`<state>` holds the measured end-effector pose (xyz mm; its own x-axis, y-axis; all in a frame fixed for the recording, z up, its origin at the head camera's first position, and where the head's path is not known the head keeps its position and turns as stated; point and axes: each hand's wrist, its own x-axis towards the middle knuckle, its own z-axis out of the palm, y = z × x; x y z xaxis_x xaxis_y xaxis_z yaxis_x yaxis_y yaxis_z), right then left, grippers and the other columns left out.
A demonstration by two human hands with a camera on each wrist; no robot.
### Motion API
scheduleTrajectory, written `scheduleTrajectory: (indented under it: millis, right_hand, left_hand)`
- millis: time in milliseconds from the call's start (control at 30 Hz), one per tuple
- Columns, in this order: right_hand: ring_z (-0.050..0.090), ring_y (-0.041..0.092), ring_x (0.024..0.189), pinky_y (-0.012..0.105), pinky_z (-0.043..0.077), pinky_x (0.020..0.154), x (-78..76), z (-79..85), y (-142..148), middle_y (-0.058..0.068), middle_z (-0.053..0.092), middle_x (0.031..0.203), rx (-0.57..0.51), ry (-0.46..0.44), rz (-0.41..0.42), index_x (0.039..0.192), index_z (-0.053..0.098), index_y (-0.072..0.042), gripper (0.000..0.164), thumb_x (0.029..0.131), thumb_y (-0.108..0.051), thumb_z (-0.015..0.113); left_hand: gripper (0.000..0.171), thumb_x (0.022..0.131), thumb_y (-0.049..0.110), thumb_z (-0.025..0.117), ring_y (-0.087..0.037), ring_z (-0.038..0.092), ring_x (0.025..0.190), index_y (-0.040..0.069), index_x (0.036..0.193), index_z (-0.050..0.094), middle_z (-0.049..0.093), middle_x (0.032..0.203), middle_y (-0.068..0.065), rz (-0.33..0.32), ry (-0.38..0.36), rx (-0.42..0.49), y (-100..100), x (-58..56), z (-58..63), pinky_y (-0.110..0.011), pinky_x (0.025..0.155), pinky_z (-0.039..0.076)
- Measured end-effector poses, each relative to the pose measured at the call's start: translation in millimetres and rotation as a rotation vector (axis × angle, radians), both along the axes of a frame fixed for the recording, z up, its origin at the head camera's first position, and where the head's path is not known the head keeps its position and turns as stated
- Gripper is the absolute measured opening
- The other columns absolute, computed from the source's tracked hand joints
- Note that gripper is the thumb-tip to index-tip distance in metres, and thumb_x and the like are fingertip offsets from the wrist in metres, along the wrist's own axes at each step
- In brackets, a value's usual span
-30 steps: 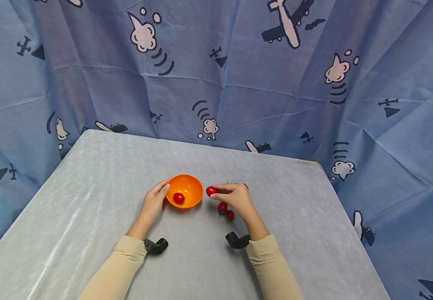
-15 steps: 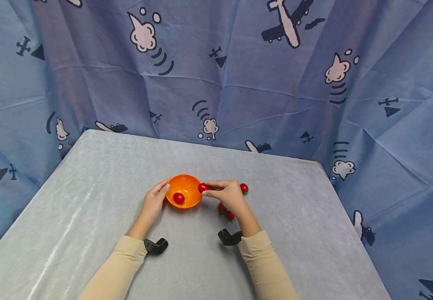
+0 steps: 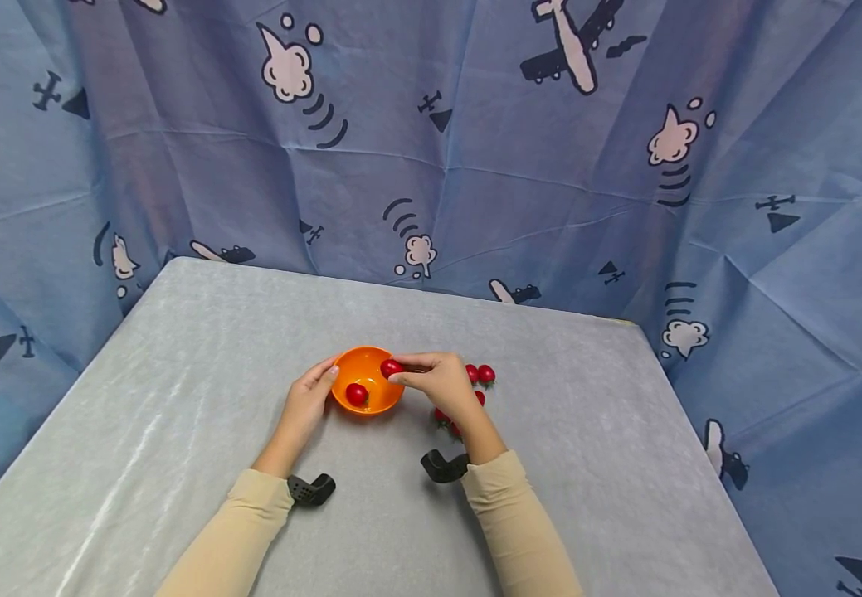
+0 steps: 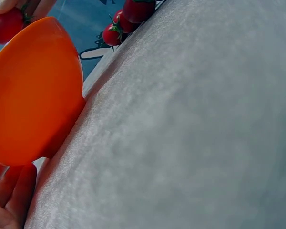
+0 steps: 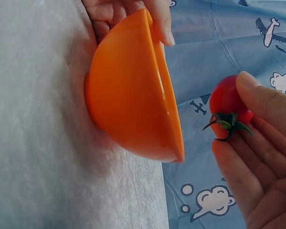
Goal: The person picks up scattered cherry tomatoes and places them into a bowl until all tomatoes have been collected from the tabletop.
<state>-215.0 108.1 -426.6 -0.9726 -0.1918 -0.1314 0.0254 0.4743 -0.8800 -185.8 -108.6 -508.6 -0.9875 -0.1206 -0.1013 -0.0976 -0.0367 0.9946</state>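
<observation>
An orange bowl [image 3: 359, 363] stands on the table with one cherry tomato [image 3: 357, 394] lying inside it. My left hand [image 3: 307, 404] holds the bowl at its left side, thumb over the rim and fingers against the outer wall. Between thumb and fingertips, my right hand [image 3: 445, 385] pinches another red cherry tomato [image 5: 229, 101], which overlaps the bowl's right rim in the head view. In the right wrist view this tomato's green stem shows, and the fruit is level with the bowl's opening and apart from it.
Several loose cherry tomatoes [image 3: 486, 376] lie on the grey-covered table [image 3: 251, 315] right of the bowl, some partly hidden by my right hand and wrist. A blue patterned curtain [image 3: 371, 108] hangs behind the table. Each wrist carries a black camera mount [image 3: 312, 491].
My right hand has moved left with the pinched tomato, from beside the bowl to over its right rim. More loose tomatoes show behind it. My left hand and the bowl stay in place.
</observation>
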Motion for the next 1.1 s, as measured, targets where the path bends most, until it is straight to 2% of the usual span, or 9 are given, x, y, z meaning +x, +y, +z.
scheduleTrajectory:
  millis: [267, 500, 833, 1100]
  right_hand:
    - [0.066, 0.019, 0.110, 0.039, 0.056, 0.097, -3.8, -1.5, -6.7, -0.001, 0.077, 0.111, 0.023, 0.023, 0.018, 0.106, 0.080, -0.022, 0.032, 0.076, -0.032, 0.086]
    - [0.066, 0.021, 0.111, 0.040, 0.055, 0.098, -5.7, -1.1, -11.6, 0.001, 0.076, 0.113, 0.016, 0.008, 0.029, 0.106, 0.080, -0.021, 0.031, 0.077, -0.029, 0.087]
    - [0.063, 0.022, 0.112, 0.040, 0.055, 0.098, -7.4, -2.1, -18.3, 0.001, 0.075, 0.115, 0.031, -0.013, 0.034, 0.107, 0.080, -0.023, 0.031, 0.078, -0.033, 0.085]
    - [0.065, 0.022, 0.110, 0.038, 0.056, 0.096, -9.3, -4.7, -20.1, 0.003, 0.075, 0.114, 0.017, 0.009, 0.043, 0.106, 0.080, -0.021, 0.032, 0.077, -0.032, 0.086]
  left_hand:
    - [0.043, 0.105, 0.023, 0.049, -0.026, 0.045, 0.141, 0.001, 0.141, 0.053, 0.052, 0.148, -0.017, -0.002, -0.003, 0.001, -0.1, 0.1, 0.5, -0.041, 0.120, 0.035]
    - [0.044, 0.105, 0.023, 0.049, -0.027, 0.044, 0.142, 0.001, 0.142, 0.052, 0.051, 0.148, -0.018, -0.008, 0.001, -0.009, -0.6, 0.7, 1.9, -0.042, 0.120, 0.034]
    - [0.043, 0.105, 0.024, 0.049, -0.026, 0.043, 0.142, 0.001, 0.142, 0.053, 0.051, 0.148, -0.017, -0.006, -0.002, -0.003, -0.8, 0.6, 2.4, -0.042, 0.121, 0.033]
    - [0.044, 0.105, 0.025, 0.050, -0.026, 0.043, 0.143, 0.003, 0.142, 0.053, 0.052, 0.149, -0.016, -0.010, 0.000, -0.004, 0.0, 0.6, 4.2, -0.041, 0.121, 0.032]
